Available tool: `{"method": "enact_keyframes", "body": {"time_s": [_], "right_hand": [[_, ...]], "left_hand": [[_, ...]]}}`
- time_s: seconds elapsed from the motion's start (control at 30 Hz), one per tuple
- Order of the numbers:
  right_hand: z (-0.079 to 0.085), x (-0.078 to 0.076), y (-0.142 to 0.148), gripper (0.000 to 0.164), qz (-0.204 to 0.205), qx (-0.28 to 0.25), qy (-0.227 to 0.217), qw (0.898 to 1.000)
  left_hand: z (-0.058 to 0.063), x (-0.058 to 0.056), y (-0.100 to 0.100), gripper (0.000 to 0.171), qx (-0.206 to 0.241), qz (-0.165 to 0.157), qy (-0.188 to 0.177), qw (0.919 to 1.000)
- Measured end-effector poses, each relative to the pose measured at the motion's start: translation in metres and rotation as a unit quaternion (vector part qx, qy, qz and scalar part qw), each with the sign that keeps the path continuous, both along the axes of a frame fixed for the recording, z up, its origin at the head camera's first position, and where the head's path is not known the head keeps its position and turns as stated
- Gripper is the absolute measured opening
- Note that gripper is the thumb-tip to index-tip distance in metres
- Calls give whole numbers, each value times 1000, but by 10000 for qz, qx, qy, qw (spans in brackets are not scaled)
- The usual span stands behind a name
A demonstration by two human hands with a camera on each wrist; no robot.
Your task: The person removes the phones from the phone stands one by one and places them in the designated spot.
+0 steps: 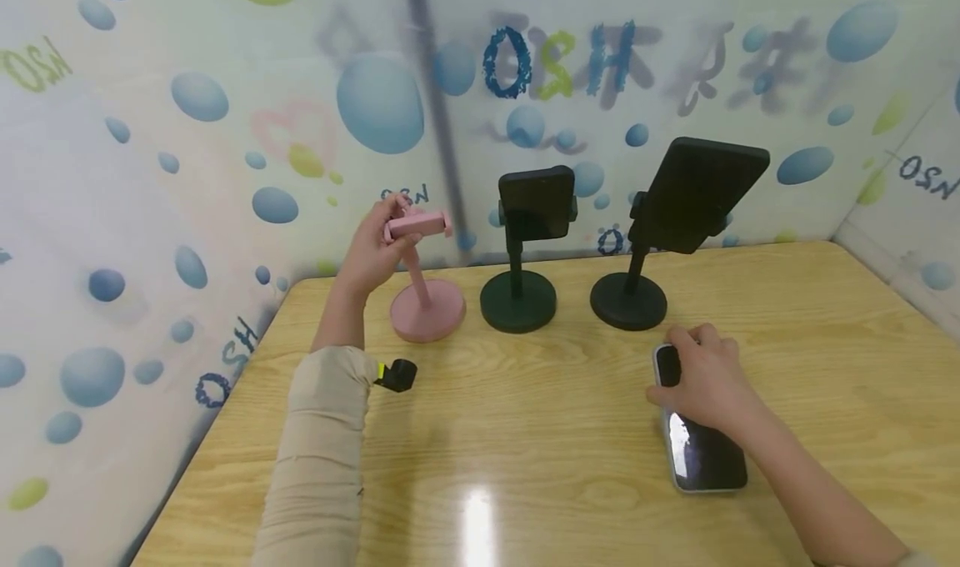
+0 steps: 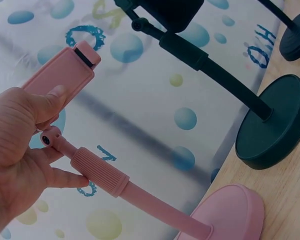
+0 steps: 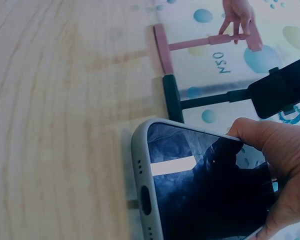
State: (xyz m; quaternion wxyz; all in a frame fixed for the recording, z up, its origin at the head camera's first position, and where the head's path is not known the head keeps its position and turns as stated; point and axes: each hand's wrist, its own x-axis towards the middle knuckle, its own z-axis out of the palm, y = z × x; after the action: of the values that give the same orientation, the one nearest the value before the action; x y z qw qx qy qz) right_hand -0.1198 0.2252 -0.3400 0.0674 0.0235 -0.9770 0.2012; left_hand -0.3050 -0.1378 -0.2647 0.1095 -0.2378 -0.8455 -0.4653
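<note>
My left hand grips the clamp head of a pink phone stand at the back left of the table. In the left wrist view, its thumb presses on the flat pink clamp, and other fingers reach below the hinge to the ribbed collar. The clamp holds no phone. My right hand grips a smartphone with a pale case by the edges of its far end, at the right front. Its dark glossy screen faces up; whether it is lifted off the tabletop I cannot tell.
A dark green stand holds a phone sideways, beside the pink one. Right of it, a black stand carries a larger tablet-like device. Behind the wooden table hangs a patterned backdrop.
</note>
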Motion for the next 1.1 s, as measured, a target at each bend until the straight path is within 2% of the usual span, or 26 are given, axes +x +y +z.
{"method": "enact_keyframes", "body": {"time_s": [0.27,0.53,1.1], "right_hand": [[-7,-5,2,67,-110,-27,-209,9997],[-10,-9,2,67,23,35,-185,9998],[-22,-20,3,64,311,-3,-426,9986]], "left_hand": [[1,1,-3,28,119,-23,-240,9996],[2,4,-3,35,231,-69,-450,9987],[1,3,-3,40,80,82,-543,9985]]}}
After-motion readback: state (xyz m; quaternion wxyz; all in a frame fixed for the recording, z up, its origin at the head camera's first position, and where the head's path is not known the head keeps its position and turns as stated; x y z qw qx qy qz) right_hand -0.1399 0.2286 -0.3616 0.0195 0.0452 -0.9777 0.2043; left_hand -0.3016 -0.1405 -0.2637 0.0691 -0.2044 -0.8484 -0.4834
